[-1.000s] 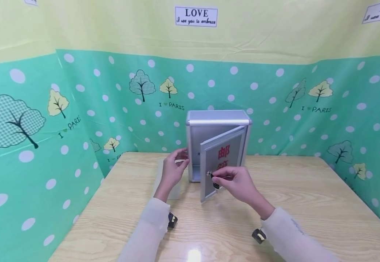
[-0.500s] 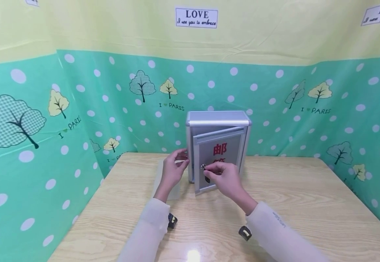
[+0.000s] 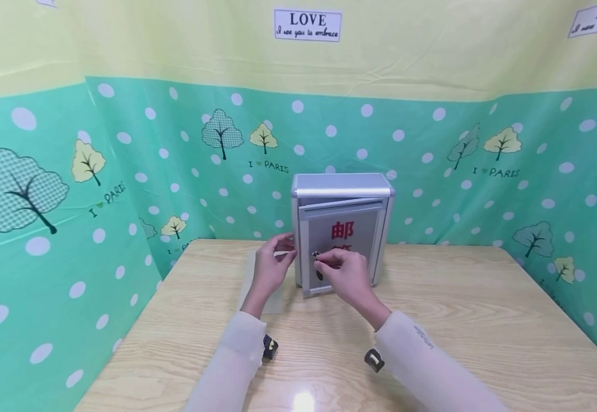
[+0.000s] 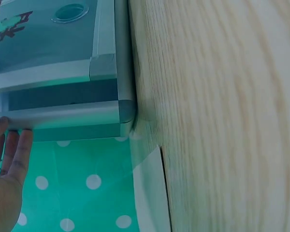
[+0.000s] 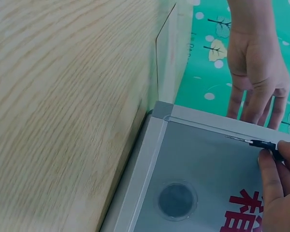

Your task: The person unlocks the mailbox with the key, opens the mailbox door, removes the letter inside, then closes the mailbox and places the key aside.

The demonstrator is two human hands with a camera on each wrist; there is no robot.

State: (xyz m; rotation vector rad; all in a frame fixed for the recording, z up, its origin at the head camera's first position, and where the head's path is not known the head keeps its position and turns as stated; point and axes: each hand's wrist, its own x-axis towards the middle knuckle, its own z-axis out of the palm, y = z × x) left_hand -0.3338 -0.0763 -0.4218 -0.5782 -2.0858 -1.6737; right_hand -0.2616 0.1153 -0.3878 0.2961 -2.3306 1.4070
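Observation:
A silver metal mailbox (image 3: pixel 342 183) with red characters stands upright on the table. Its door (image 3: pixel 319 229), hinged on the right, is slightly ajar, leaving a narrow gap at the left and top. My right hand (image 3: pixel 351 277) pinches a black-headed key (image 5: pixel 265 144) at the lock (image 3: pixel 315 254) on the door's left side; a small dark piece hangs below it. The fingers of my left hand (image 3: pixel 271 264) are extended against the mailbox's left side. In the left wrist view, that hand's fingertips (image 4: pixel 25 133) touch the side near the front edge.
A flat pale sheet or envelope (image 3: pixel 274 302) lies on the wooden table (image 3: pixel 473 309), left of the mailbox and partly under my left arm. A green and yellow patterned curtain (image 3: pixel 175 143) hangs behind and at both sides.
My right hand has moved left and away from me, swinging the mailbox door from half open to nearly closed, key still pinched. My left hand has stayed at the mailbox's side.

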